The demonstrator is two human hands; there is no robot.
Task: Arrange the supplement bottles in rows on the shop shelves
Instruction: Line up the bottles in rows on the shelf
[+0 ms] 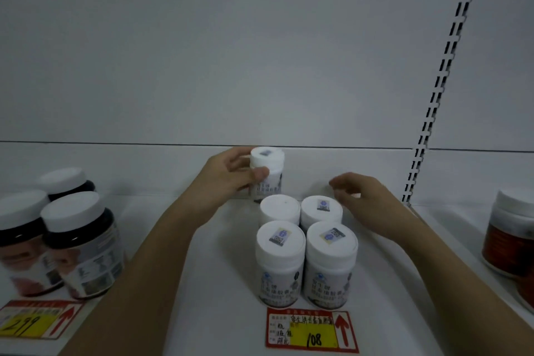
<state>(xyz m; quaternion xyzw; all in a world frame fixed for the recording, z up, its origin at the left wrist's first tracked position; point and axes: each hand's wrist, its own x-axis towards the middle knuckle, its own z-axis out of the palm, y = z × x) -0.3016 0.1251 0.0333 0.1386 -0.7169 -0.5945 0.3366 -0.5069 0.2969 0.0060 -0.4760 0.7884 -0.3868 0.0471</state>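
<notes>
My left hand [228, 175] grips a white supplement bottle [267, 173] at the back of the white shelf [219, 269], behind the left column of a block of several white bottles. The block's front pair are the front left bottle [279, 263] and front right bottle [331, 264]; behind them stand the back left bottle [278, 209] and back right bottle [321, 211]. My right hand [357, 196] hovers just right of the back right bottle, fingers apart and curled, holding nothing.
Three dark bottles with white caps [78, 243] stand at the left front. Orange-brown jars [511, 240] sit at the right, beyond a slotted upright [442, 75]. Red and yellow price tags [310, 329] [31, 321] line the front edge. The shelf's back wall [231, 52] rises close behind.
</notes>
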